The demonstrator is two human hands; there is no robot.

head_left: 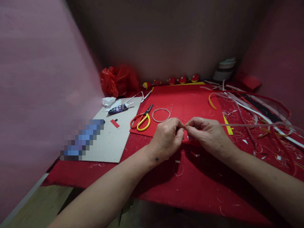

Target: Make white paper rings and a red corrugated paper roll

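My left hand (169,136) and my right hand (205,131) meet fingertip to fingertip over the near edge of a red ribbed sheet (182,101). Both are pinched closed around something too small to make out. A thin pale pink strip (244,125) runs from behind my right hand toward the right. Scissors (143,119) with one red and one yellow handle lie at the sheet's left edge, their blades apart. Between them and my left hand rests a coiled pinkish ring (161,115).
A grey board (106,139) at the left bears a glue tube (118,109) and a small red strip. Behind are a red plastic bag (120,79), several small red-and-yellow figures (182,79) and a lidded container (224,70). Strips and scraps (268,114) tangle at the right.
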